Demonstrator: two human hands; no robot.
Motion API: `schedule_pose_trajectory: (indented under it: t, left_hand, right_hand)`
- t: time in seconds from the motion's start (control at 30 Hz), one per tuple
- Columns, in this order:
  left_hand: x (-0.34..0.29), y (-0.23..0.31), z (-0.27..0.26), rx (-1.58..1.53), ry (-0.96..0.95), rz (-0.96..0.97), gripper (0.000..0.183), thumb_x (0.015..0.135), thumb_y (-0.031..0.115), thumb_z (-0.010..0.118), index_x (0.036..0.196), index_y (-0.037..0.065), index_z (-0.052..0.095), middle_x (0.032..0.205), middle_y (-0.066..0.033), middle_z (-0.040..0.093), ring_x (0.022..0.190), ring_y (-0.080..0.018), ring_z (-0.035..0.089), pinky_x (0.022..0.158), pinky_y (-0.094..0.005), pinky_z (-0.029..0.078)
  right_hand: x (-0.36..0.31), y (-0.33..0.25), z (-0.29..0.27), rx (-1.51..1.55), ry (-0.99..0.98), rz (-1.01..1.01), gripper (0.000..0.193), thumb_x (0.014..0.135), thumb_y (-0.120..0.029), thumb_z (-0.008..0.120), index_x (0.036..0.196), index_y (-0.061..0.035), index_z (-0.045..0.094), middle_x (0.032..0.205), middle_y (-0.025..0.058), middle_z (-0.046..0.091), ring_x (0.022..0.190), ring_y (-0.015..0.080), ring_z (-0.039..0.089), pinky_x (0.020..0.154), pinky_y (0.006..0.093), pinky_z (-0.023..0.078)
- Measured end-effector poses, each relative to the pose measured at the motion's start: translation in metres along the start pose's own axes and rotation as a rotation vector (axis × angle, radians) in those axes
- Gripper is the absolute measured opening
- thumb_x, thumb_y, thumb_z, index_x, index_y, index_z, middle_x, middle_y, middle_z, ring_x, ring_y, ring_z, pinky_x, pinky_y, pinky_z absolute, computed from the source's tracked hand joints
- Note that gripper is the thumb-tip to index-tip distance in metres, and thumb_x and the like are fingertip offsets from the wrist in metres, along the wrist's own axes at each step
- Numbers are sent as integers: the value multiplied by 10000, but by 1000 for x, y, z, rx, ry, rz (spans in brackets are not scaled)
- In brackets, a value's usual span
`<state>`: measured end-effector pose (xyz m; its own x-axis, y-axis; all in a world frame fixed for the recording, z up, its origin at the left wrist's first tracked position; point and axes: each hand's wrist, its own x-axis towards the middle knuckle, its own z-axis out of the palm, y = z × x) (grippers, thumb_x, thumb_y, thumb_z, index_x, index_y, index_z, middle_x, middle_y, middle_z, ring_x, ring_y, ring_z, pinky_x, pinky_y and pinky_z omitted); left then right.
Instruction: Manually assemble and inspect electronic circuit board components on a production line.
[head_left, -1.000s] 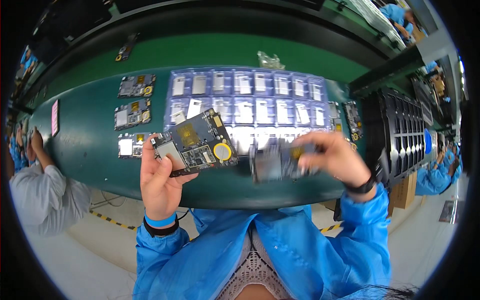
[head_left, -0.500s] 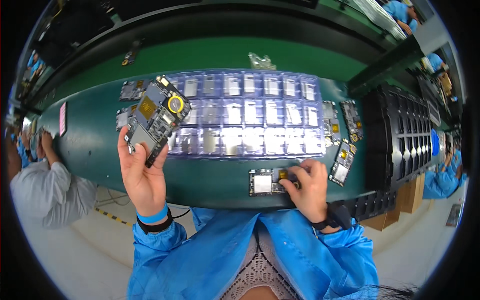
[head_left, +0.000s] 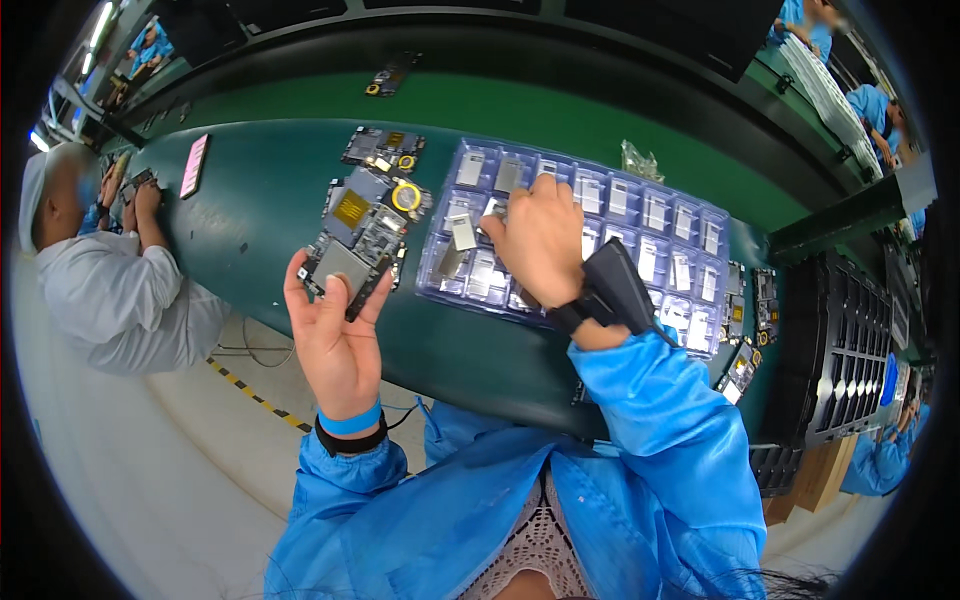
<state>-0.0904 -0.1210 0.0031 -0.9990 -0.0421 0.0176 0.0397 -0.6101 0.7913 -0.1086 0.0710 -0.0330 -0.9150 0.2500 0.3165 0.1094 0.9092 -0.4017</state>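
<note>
My left hand point(head_left: 340, 330) grips a circuit board point(head_left: 385, 228) by its lower end, thumb across a silver shield. The board is tilted up and carries a gold patch and a round yellow-ringed part. My right hand point(head_left: 540, 235) is over the left half of a clear plastic tray point(head_left: 560, 318), fingers curled down and thumb tucked at a compartment. Its fingertips are hidden, so what they pinch does not show. Flat silver metal pieces point(head_left: 462, 232) lie in the tray's compartments, some tilted.
Another circuit board point(head_left: 380, 147) lies beyond the held one. More boards point(head_left: 740, 370) lie right of the tray, beside stacked black trays point(head_left: 830, 340). A pink strip point(head_left: 195, 165) and a crumpled clear bag point(head_left: 640, 160) rest farther back. A co-worker point(head_left: 110, 270) sits at the left.
My right hand has left the board near the table's front edge and moved up over the tray. My left hand still holds its board. The whole view has turned toward the left.
</note>
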Motion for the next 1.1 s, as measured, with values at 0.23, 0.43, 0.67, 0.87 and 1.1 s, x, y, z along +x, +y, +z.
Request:
schedule_pose_trajectory:
  t: [0.23, 0.43, 0.67, 0.87, 1.1]
  left_hand:
    - [-7, -4, 0, 59, -109, -153, 402, 883, 32, 428, 1250, 104, 278, 1137, -160, 479, 1013, -296, 537, 828, -469, 494]
    - [-18, -9, 14, 111, -329, -401, 401, 877, 5, 418, 1231, 110, 260, 1150, -173, 474, 1020, -305, 544, 827, -470, 495]
    - [-31, -40, 36, 117, -612, -484, 453, 837, -65, 441, 1221, 93, 260, 1129, -164, 479, 1026, -280, 538, 847, -466, 484]
    - [-54, -68, 73, -49, -435, -533, 459, 850, -19, 467, 1246, 97, 266, 1153, -130, 469, 1015, -263, 538, 862, -435, 473]
    - [-92, -102, 76, 230, -535, -361, 278, 925, 148, 416, 1168, 25, 362, 1085, -106, 505, 1047, -205, 494, 874, -372, 419]
  right_hand:
    - [6, -5, 17, 42, -65, 234, 252, 662, -264, 695, 747, -32, 648, 864, 148, 550, 877, 309, 526, 705, 411, 439]
    - [-7, 42, -47, 842, -87, 408, 101, 802, -125, 580, 827, -31, 551, 752, 92, 571, 622, 162, 536, 546, 264, 446]
    - [-68, 53, -132, 955, -93, 333, 192, 839, -56, 540, 1021, -15, 586, 762, -5, 549, 648, 50, 476, 581, 190, 407]
    - [-110, 73, -122, 1601, -127, 675, 111, 876, -150, 528, 915, -49, 553, 892, 37, 587, 852, 121, 545, 761, 279, 457]
    - [-115, 64, -109, 1441, 66, 534, 75, 872, -113, 535, 921, -56, 529, 794, -47, 513, 717, 30, 455, 629, 180, 380]
